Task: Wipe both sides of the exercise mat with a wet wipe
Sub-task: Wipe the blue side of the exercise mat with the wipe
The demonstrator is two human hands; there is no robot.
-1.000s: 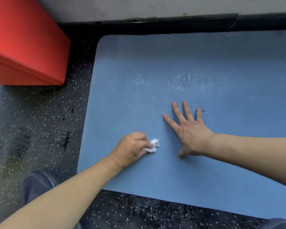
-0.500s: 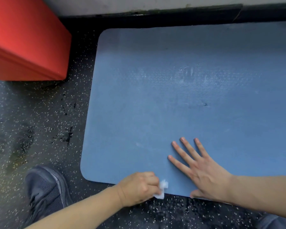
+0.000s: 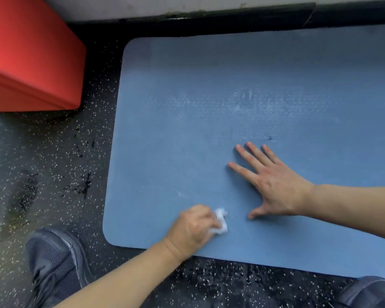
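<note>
Near us, our left hand squeezes the soft white wipe on the blue mat. Farther right, our right hand lies flat, fingers spread. The mat looks bendy and light; we'd lift its near edge.

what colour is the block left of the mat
Red; the block shows best, top left, in the head view.

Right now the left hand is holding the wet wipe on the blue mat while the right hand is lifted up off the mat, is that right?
Not quite. In the head view the right hand lies flat on the mat, fingers spread. The left hand does hold the wipe on it.
</note>
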